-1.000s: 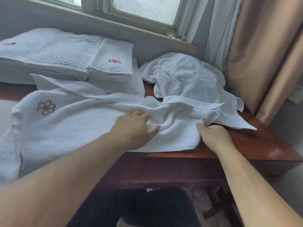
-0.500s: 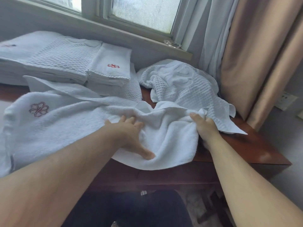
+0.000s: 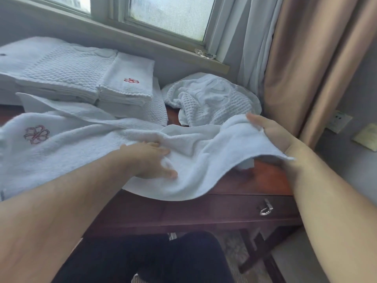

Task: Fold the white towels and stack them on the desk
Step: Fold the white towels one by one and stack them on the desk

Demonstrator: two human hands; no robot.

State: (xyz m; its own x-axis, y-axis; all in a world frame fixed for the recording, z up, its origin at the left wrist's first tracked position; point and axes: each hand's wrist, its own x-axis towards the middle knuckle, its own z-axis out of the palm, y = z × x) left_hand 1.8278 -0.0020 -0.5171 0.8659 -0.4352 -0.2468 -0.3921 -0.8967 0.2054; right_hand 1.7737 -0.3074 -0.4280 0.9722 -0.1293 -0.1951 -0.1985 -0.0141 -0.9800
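Folded towel stack (image 3: 67,72): back left corner of desk (image 3: 265,178). Embroidered terry towel (image 3: 81,152): spread along the front edge, overhanging it. Left hand (image 3: 149,160): fingers straight and spread, pressing flat on that towel. Crumpled waffle towel (image 3: 212,101): back right. Right hand (image 3: 273,133): grips the terry towel's right end, raised above the desk's right edge.
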